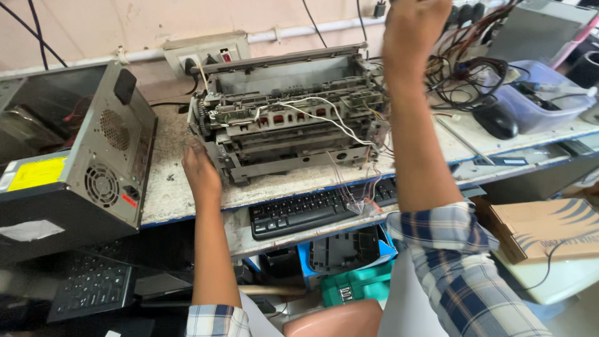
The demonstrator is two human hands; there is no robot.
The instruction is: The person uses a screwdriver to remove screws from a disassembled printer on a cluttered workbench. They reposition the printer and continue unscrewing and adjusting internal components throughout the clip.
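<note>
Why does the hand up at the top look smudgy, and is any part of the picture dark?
Head view: the right hand is raised to the top edge, partly cut off and a little soft, while the left hand resting against the opened printer is sharper. Soft, even light falls on the workbench, with no strong glare. The space under the bench is in shadow. Edges bend slightly, like a wide lens.

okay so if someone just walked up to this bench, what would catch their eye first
Most striking is the stripped-down printer at the bench's centre, its grey frame bare and white wires trailing. The left hand rests against its left front corner; the right hand is raised above its right end. A computer case lies left.
</note>
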